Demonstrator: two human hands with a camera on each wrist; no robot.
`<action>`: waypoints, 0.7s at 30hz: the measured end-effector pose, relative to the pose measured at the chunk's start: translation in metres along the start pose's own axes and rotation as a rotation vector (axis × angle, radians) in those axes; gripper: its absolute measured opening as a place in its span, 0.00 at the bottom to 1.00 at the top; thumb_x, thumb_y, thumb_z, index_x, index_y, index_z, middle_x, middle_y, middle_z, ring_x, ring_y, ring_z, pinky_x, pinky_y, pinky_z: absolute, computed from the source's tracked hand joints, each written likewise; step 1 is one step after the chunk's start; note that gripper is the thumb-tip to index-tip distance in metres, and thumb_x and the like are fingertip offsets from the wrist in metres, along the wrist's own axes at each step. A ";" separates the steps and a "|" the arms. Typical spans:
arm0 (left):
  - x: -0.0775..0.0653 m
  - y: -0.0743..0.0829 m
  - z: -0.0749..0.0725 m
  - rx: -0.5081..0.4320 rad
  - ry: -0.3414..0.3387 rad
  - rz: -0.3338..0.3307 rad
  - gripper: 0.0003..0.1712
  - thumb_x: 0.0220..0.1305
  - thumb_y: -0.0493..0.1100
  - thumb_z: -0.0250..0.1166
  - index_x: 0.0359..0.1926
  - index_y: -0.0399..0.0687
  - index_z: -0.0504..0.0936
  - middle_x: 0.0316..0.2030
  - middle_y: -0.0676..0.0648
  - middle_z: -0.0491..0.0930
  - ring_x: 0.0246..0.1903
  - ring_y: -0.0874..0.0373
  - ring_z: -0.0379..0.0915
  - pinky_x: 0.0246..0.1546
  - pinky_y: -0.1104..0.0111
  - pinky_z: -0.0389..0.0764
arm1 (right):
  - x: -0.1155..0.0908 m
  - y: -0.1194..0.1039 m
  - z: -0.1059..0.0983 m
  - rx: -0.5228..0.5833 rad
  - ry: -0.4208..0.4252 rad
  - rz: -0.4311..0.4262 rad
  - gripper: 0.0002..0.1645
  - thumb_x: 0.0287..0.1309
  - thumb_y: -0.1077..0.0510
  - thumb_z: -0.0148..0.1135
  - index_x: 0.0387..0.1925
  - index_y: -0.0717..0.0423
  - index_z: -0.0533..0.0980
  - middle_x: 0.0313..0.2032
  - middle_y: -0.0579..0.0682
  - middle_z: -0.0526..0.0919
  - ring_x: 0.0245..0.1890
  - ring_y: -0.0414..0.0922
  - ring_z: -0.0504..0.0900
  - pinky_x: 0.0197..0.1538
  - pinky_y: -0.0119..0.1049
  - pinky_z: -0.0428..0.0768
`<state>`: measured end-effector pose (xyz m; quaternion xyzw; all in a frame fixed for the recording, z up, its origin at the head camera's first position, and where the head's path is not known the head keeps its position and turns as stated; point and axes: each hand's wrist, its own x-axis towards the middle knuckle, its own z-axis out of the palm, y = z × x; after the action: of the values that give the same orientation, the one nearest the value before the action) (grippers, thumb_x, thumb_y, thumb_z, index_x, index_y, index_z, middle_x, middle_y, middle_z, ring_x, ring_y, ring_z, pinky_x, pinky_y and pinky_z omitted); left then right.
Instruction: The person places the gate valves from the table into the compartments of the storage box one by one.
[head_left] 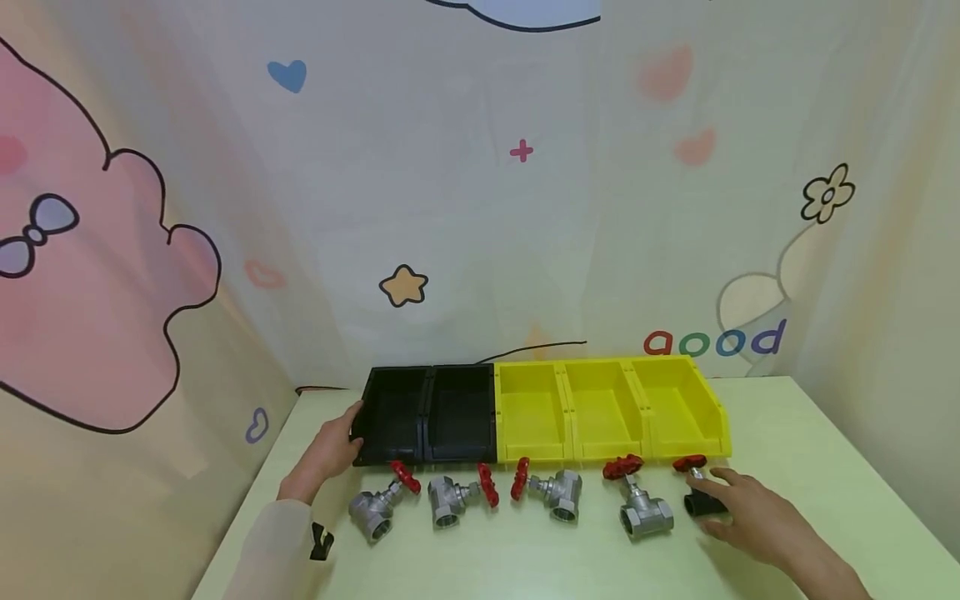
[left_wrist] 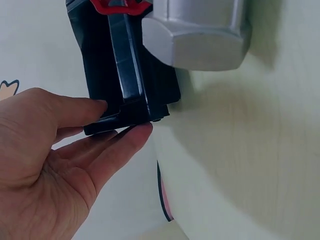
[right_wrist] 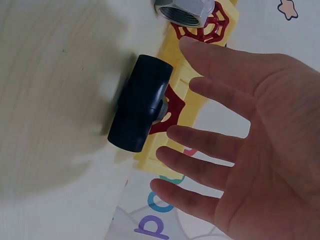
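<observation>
Five open bins are standing side by side at the far side of the table [head_left: 525,567]. From left to right, the first black bin [head_left: 393,410] and the second black bin [head_left: 461,417] are showing bare dark floors, and the left yellow bin [head_left: 531,417], the middle yellow bin [head_left: 603,412] and the right yellow bin [head_left: 678,410] are showing bare yellow ones. The left grip [head_left: 335,446], thumb set against fingers, is clamping on the outer left side of the first black bin.

Five valves are lying in a row just in front of the bins. The first metal valve [head_left: 371,512] and the second metal valve [head_left: 447,502] are directing their red wheels rightward; the third metal valve [head_left: 564,495] is directing its wheel leftward, and the fourth metal valve [head_left: 645,512] up and leftward. At the right end, the black valve [head_left: 699,504], a smooth dark tube with a metallic stem and red wheel, is lying before the right yellow bin. The right grip [head_left: 757,510] is hovering just beside it, fingers spread apart; whether they are touching, one cannot tell.

In the head view, this grip is partly hiding the black valve. A pale sleeve [head_left: 268,550] is covering the left forearm; a printed backdrop [head_left: 450,208] is hanging behind the bins.
</observation>
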<state>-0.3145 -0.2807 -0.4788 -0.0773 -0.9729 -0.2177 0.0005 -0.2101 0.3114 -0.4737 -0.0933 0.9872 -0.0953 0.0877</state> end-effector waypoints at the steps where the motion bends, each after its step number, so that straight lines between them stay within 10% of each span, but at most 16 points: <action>1: 0.000 0.000 0.001 0.000 -0.005 -0.005 0.40 0.65 0.33 0.60 0.74 0.33 0.53 0.54 0.25 0.76 0.33 0.49 0.74 0.41 0.55 0.75 | 0.000 0.001 0.001 0.001 -0.011 0.001 0.39 0.48 0.43 0.73 0.62 0.49 0.75 0.62 0.70 0.71 0.55 0.68 0.75 0.47 0.66 0.78; 11: 0.000 -0.003 0.003 -0.001 -0.009 -0.026 0.41 0.63 0.32 0.60 0.75 0.35 0.54 0.20 0.45 0.70 0.17 0.58 0.59 0.30 0.63 0.68 | 0.002 0.005 0.011 0.003 0.010 -0.026 0.33 0.45 0.51 0.76 0.57 0.48 0.79 0.58 0.64 0.76 0.50 0.61 0.79 0.46 0.62 0.80; 21: 0.000 -0.006 0.004 -0.032 0.005 -0.001 0.41 0.62 0.31 0.60 0.74 0.33 0.55 0.16 0.48 0.67 0.15 0.61 0.60 0.26 0.66 0.67 | 0.007 0.010 0.017 -0.008 0.025 -0.051 0.29 0.47 0.57 0.75 0.54 0.48 0.81 0.55 0.61 0.79 0.49 0.58 0.80 0.46 0.59 0.81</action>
<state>-0.3149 -0.2840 -0.4851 -0.0763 -0.9694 -0.2335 0.0015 -0.2154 0.3168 -0.4934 -0.1177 0.9859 -0.0947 0.0723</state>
